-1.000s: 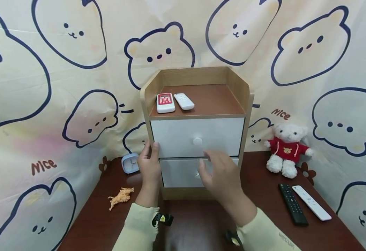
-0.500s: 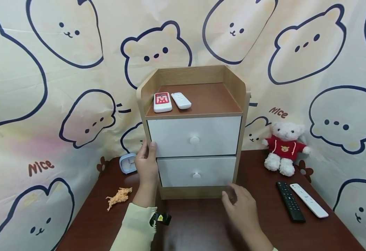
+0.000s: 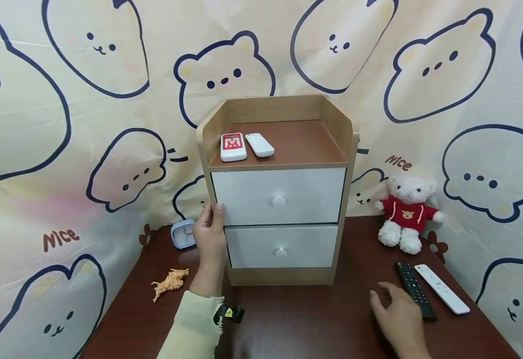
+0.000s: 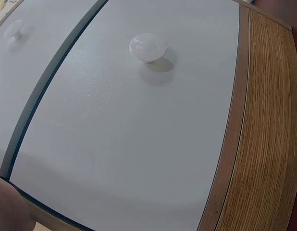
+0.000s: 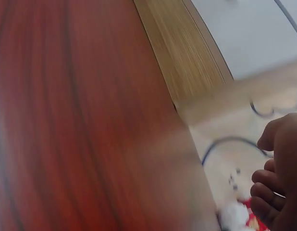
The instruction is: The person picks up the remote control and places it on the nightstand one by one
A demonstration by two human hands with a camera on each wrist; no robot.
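A small wooden cabinet [image 3: 279, 277] with two white drawers stands on the brown table, both drawers pushed in. My left hand [image 3: 212, 239] holds its left side, the thumb [image 4: 11, 209] at the front edge; the other fingers are partly hidden. The upper drawer [image 3: 252, 192] and lower drawer [image 3: 257, 254] each have a round white knob. To the right, my right hand [image 3: 400, 316] is over the table beside a black remote control [image 3: 416, 291], fingers loosely bent and holding nothing. A white remote control [image 3: 442, 289] lies just right of the black one.
On the cabinet's top shelf lie two white remote controls, one with a red face [image 3: 233, 147] and a plain one [image 3: 260, 144]. A white teddy bear [image 3: 407, 214] in red sits at the back right. A blue square object [image 3: 183, 234] and tan crumpled piece [image 3: 170, 284] lie left.
My right hand has moved from in front of the lower drawer down and to the right, beside the black remote control. My left hand stays at the cabinet's side.
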